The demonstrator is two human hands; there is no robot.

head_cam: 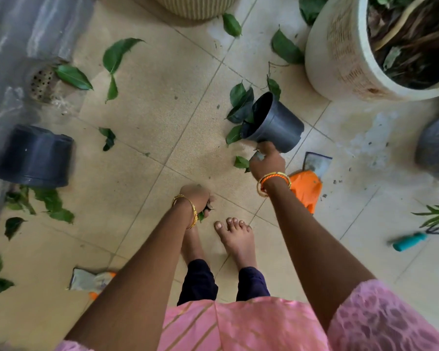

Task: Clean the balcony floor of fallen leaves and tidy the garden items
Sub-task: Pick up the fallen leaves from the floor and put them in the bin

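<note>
Head view: my right hand [266,162] grips a tipped black pot [273,122] for collecting leaves my left hand [197,198] clutches.

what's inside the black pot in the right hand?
The black pot, tilted in the right hand, shows a few green leaves at its mouth. Its dark interior hides anything deeper.

Two black plastic pots [274,122] [34,155], two large pale planters [340,59] [195,6], one teal-handled tool [408,241], many scattered green leaves [117,54].

soft even daylight | faint shadows | edges blurred, wide-angle warped
</note>
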